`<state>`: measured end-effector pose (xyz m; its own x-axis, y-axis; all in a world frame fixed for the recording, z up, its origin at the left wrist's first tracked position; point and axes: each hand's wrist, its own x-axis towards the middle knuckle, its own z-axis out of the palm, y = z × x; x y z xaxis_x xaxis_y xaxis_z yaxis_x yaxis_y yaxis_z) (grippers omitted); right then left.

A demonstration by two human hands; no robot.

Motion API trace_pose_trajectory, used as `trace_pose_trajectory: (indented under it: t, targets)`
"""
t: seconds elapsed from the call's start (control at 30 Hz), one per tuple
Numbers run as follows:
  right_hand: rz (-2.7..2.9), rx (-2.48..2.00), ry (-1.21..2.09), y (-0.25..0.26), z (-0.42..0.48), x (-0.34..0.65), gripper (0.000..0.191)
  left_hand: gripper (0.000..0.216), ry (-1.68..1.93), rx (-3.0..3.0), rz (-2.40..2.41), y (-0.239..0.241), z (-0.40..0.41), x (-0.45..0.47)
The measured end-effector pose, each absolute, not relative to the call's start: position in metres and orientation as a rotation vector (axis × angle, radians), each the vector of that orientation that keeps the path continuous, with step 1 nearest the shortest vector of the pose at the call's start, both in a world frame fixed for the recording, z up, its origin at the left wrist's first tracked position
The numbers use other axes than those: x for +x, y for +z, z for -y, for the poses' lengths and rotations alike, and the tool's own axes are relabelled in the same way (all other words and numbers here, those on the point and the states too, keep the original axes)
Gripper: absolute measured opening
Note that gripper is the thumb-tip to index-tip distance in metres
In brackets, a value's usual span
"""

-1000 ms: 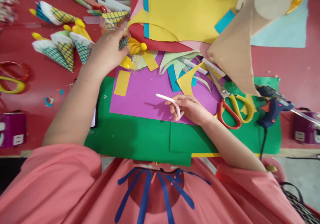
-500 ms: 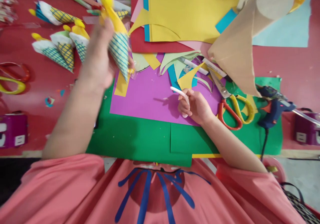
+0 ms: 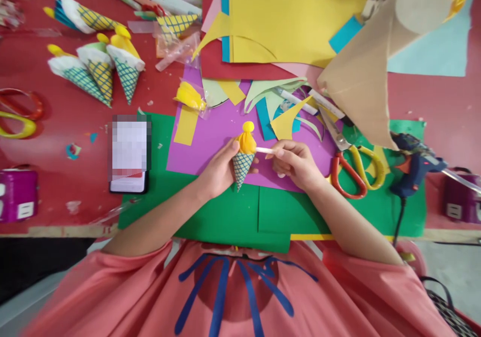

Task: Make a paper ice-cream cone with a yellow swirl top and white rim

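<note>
My left hand (image 3: 221, 169) is closed around a toy ice cream cone (image 3: 243, 168), upright over the purple sheet. The cone is pale with a dark blue-green lattice, topped by a yellow mound and a small yellow ball. Between thumb and fingers, my right hand (image 3: 295, 164) pinches a thin white clay roll (image 3: 265, 150). The roll's left end touches the cone's right side just under the yellow mound; its other end shows below the fingers. A packet of yellow clay (image 3: 190, 95) lies beyond my left hand.
Finished toy cones (image 3: 128, 71) lie at the far left, above a phone (image 3: 128, 182). To the right are open scissors (image 3: 347, 169) and a blue glue gun (image 3: 415, 164). Paper scraps (image 3: 287, 119) and markers (image 3: 296, 99) litter the purple sheet (image 3: 218, 131), which overlaps green sheets (image 3: 221, 212).
My left hand has come down and right with the cone, from the upper left to beside my right hand. The clay roll, bent upward before, now points left and meets the cone.
</note>
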<state>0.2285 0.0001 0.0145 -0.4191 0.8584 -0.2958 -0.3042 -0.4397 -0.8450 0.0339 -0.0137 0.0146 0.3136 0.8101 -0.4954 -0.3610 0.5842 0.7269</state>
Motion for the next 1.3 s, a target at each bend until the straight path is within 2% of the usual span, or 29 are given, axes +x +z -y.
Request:
trace_pose_trajectory:
  t: [0.27,1.3]
  targets:
    - [1.05,-0.965,1.956,0.011,0.004,0.223,0.034,0.053,0.886,0.658,-0.977,0.003,0.021,0.039]
    - [1.079,-0.931,1.932,0.01,0.004,0.218,0.028,0.067,0.96,0.573,-0.901,0.006,0.023,0.04]
